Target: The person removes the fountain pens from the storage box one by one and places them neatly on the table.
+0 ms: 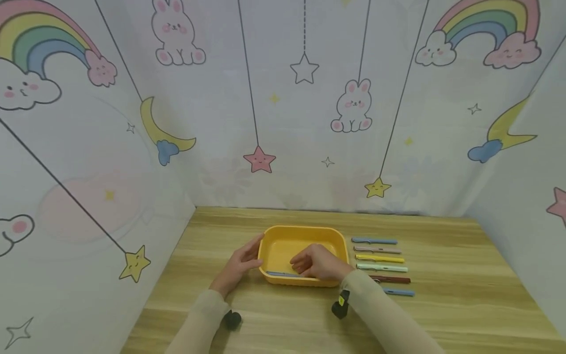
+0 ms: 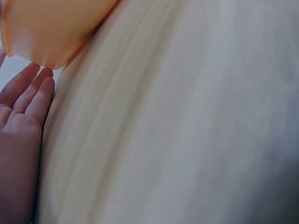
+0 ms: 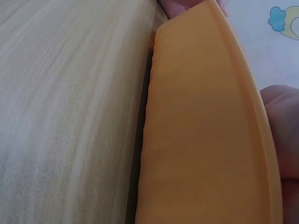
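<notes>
A yellow-orange plastic tray stands on the wood-grain table. My left hand rests against its left end, with straight fingers touching the outer wall in the left wrist view. Inside the tray, my right hand is lowered near the front wall, its fingers loosely bent and pointing left. A blue pen lies along that front wall, its right end running under the right hand. In the right wrist view the tray's wall hides most of the right hand.
To the right of the tray, several capped pens lie in a column: blue, pinkish grey, yellow, mint green, dark red and blue. My right sleeve overlaps the nearest ones. Patterned cloth walls enclose the table.
</notes>
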A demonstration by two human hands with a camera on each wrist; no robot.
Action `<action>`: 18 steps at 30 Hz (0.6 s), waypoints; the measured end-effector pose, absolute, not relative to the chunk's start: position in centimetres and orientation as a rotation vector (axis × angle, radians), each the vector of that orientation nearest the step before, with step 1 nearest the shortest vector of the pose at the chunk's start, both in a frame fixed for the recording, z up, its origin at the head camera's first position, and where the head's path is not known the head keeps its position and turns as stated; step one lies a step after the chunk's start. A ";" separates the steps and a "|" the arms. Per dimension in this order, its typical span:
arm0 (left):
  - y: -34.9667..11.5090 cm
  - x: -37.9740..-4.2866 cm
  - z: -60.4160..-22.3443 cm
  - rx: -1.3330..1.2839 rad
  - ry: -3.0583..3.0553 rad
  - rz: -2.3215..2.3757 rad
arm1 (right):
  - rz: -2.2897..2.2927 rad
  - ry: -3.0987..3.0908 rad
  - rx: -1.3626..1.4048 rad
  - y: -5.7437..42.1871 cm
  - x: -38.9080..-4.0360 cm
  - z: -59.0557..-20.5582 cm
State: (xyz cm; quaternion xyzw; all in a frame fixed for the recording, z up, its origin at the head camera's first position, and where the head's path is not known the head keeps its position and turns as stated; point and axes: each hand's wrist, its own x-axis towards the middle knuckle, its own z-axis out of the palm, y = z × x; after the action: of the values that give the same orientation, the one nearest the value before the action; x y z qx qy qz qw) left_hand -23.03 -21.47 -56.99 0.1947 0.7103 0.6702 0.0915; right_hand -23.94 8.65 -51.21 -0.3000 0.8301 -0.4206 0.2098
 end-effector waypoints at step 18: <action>-21.5 -23.0 -56.7 0.596 2.081 2.000 | -1.011 2.358 -0.838 8.2 -24.7 -51.2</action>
State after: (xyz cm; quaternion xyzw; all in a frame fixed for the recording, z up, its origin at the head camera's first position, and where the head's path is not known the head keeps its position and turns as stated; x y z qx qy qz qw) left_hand -23.00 -21.55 -56.73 0.2012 0.7028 0.6754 0.0970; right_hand -24.66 8.20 -51.19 -0.3030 0.8523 -0.3654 0.2197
